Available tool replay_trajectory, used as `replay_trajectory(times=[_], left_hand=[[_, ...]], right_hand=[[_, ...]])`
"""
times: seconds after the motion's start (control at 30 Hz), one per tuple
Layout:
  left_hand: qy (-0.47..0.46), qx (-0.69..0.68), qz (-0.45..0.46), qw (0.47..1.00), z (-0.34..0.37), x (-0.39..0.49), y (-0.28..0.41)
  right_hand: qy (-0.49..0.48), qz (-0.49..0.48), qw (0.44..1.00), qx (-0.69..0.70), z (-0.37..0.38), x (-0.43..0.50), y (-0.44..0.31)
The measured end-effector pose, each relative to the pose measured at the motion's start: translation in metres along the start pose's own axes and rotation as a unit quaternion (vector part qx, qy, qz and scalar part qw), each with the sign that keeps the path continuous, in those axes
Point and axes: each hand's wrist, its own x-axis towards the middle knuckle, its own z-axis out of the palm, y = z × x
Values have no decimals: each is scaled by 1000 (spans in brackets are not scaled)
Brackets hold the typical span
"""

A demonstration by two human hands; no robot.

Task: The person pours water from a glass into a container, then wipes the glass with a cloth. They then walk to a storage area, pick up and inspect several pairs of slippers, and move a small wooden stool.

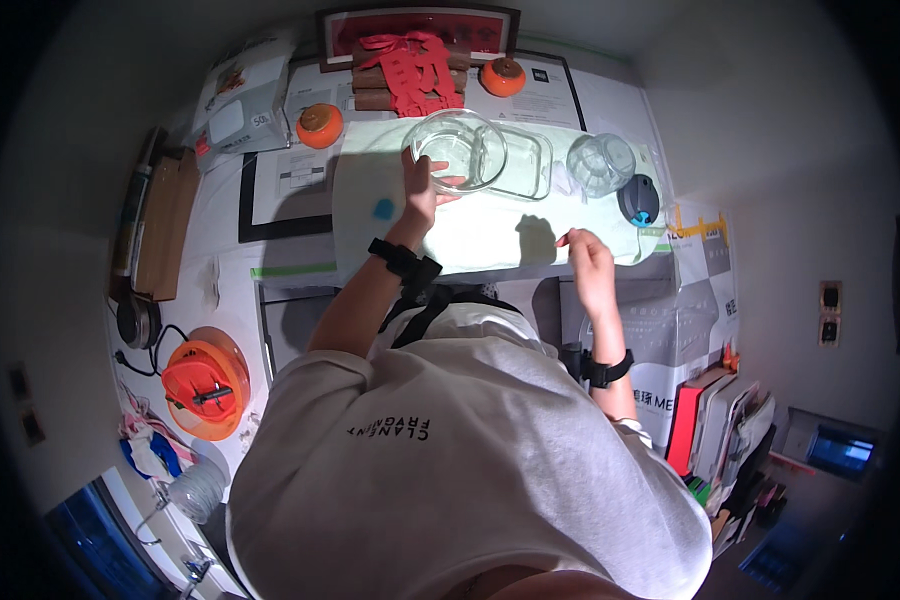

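Observation:
My left hand [423,187] grips a round clear glass bowl [461,150], with fingers seen through and below it. Just right of the bowl, and partly behind it, is a rectangular clear glass container [529,165] on a white cloth [465,232]. My right hand [591,262] is over the cloth's front right part with its fingers curled; whether something small is between the fingertips cannot be told. Beyond it, a clear rounded vessel [601,163] lies near a dark lid with a blue tab [638,201]. A crumpled whitish piece [564,180] is beside the vessel.
Two orange pots [319,126] [502,77], a red decoration [420,79] and a framed picture [420,22] stand at the back. A box [244,109] is at back left. An orange bucket [205,386] is at left; books [709,420] stand at right.

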Motion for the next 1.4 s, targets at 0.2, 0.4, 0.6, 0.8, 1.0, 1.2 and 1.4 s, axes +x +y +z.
replay_trajectory(times=[0.2, 0.4, 0.6, 0.8, 1.0, 1.2, 1.4], left_hand=[[-15, -41, 58, 997, -13, 0, 9], [-7, -77, 79, 994, -44, 17, 25], [48, -54, 39, 997, -59, 24, 18], [53, 6, 30, 998, -63, 38, 14], [64, 56, 46, 995, -78, 71, -2], [83, 415, 71, 903, -124, 121, -8], [57, 447, 78, 890, -146, 109, 3]], right_hand=[[14, 24, 998, 48, 16, 14, 5], [0, 11, 999, 52, 26, 23, 25], [-29, 63, 996, 62, 37, 25, 41], [-47, 54, 996, 47, 40, 24, 47], [-62, 52, 996, 47, 39, 20, 56], [-95, 69, 992, 53, 40, 18, 58], [-128, 73, 987, 61, 48, 22, 54]])
